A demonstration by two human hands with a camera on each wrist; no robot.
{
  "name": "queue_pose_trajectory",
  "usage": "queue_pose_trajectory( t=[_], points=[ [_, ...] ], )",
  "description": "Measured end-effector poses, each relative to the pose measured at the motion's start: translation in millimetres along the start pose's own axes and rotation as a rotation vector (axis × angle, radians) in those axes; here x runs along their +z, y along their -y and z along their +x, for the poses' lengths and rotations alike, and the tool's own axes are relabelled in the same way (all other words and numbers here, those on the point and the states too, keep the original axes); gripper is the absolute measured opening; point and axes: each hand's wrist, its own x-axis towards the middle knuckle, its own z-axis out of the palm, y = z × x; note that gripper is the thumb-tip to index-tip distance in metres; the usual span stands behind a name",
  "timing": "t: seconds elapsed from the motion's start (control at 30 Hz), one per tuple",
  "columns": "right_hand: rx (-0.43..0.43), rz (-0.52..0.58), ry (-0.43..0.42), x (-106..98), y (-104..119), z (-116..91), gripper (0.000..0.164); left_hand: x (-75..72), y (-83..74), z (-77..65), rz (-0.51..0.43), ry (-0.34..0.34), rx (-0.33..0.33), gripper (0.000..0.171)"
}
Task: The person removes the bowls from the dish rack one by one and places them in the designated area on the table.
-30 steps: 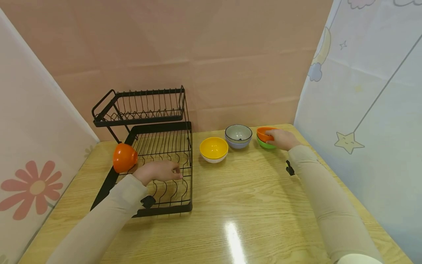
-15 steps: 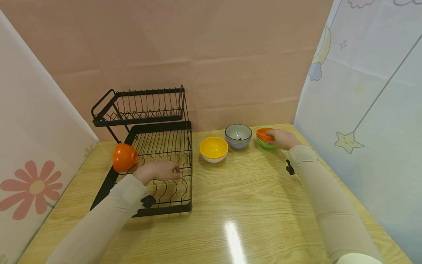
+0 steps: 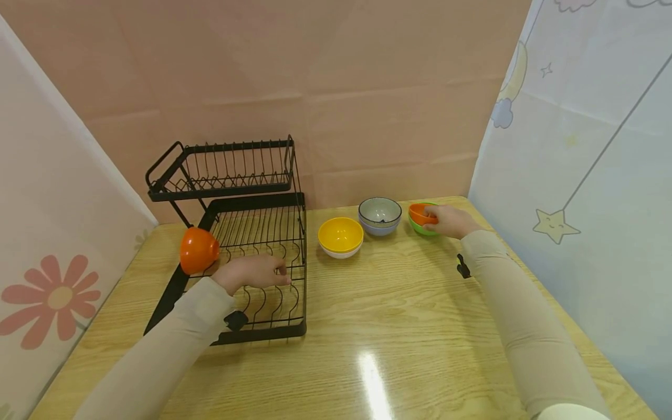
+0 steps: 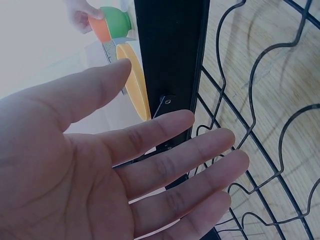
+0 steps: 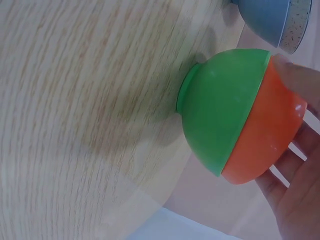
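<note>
At the back right of the table, my right hand [image 3: 452, 221] grips a small orange bowl [image 3: 417, 213] by its side. That bowl sits inside a green bowl [image 5: 220, 105], which stands on the table; in the right wrist view the orange wall [image 5: 267, 135] rises past the green rim, with thumb and fingers on it. My left hand [image 3: 254, 272] hovers over the lower tier of a black wire dish rack [image 3: 262, 333]. Its fingers are relaxed and spread in the left wrist view, and the palm [image 4: 55, 170] holds nothing.
Another orange bowl [image 3: 198, 251] stands on its side at the rack's left edge. Right of the rack are a yellow bowl [image 3: 340, 234] nested in a white one and a grey bowl [image 3: 380, 211] nested in a bluish one. A cloth wall [image 3: 388, 140] hangs behind the table.
The orange bowl in my right hand has shifted slightly within the green bowl, and more green rim shows behind it. My left hand has stayed still.
</note>
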Motion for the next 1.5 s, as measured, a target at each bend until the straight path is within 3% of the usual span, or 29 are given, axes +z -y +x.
queue_pose_trajectory(
  t=[0.3,0.53,0.97,1.5],
  points=[
    [0.029,-0.015,-0.023,-4,7,-3,0.016,-1.6,-0.3,-0.9,-0.012,0.002,0.007,0.035],
    [0.004,-0.031,-0.054,-1,9,-4,0.01,-2.1,-1.9,-2.4,-0.003,0.002,0.009,0.035],
    [-0.012,-0.074,-0.022,8,4,-1,0.009,-2.1,-2.2,-3.0,0.003,0.0,-0.01,0.038],
    [0.001,-0.042,-0.009,7,2,-1,0.009,-2.5,-0.6,-2.4,-0.002,0.0,0.002,0.035]
  ],
)
